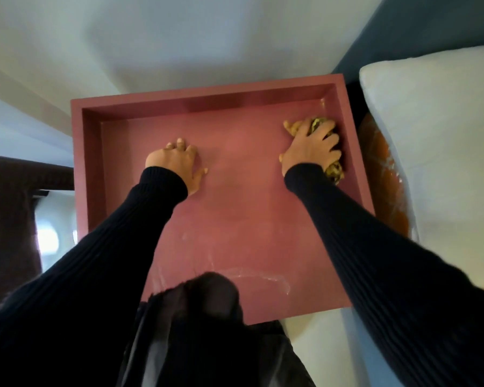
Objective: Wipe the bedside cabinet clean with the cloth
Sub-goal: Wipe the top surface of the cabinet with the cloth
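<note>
Two hands worked the pink bedside cabinet (235,213): the left hand (176,163) lay spread flat, the right hand (310,150) pressed fingers-splayed on the yellow-green cloth (333,170) beside the right rim. Streaks near the front edge risked being missed.

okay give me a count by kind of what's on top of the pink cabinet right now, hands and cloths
Hands: 2, the left hand flat on the cabinet top, the right hand pressing the cloth.
Cloths: 1, the yellow-green cloth bunched under the right hand near the right rim.
Total: 3
</note>
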A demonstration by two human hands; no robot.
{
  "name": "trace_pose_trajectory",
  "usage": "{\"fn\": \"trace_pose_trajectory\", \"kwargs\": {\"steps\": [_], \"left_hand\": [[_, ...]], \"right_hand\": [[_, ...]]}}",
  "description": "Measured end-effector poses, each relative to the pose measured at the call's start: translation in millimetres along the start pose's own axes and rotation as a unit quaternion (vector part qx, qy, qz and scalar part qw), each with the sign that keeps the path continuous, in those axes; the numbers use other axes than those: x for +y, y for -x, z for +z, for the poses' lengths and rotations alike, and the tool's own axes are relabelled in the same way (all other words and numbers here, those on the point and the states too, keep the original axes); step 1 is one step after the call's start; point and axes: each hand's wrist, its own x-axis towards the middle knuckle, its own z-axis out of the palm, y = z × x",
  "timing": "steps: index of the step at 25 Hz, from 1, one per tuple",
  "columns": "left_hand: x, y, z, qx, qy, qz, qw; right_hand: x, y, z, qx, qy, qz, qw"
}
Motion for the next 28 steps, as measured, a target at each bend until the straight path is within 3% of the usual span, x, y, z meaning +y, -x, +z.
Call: {"fn": "trace_pose_trajectory", "kwargs": {"steps": [5,7,12,15,18,20,24,28], "left_hand": [[-27.3,10.7,1.2,0.054,0.028,0.049,0.997],[-51.1,13.9,6.5,0.09,0.009,0.058,0.994],[-105.4,29.9,26.3,0.173,0.039,0.026,0.984],[-112.5,40.4,37.4,0.163,0.074,0.006,0.984],[-105.1,47.4,49.6,0.115,0.071,-0.026,0.99],[-103.3,51.2,55.6,0.123,0.053,-0.034,0.99],[-102.0,52.9,57.3,0.15,0.09,-0.038,0.984],[-103.6,51.5,57.1,0.18,0.187,-0.063,0.964]], "right_hand": [[-51.7,-20.7,-19.6,0.005,-0.096,0.068,0.993],[-85.0,2.6,-18.3,-0.017,-0.084,0.034,0.996],[-164.1,69.9,2.6,-0.006,-0.042,-0.155,0.987],[-195.0,109.5,13.3,0.012,-0.007,-0.351,0.936],[-178.7,110.1,6.4,-0.01,0.014,-0.446,0.895],[-138.4,85.6,1.6,-0.005,0.006,-0.419,0.908],[-27.9,36.4,-0.5,0.049,-0.031,-0.176,0.983],[-21.9,26.6,1.1,0.036,-0.06,0.02,0.997]]}}
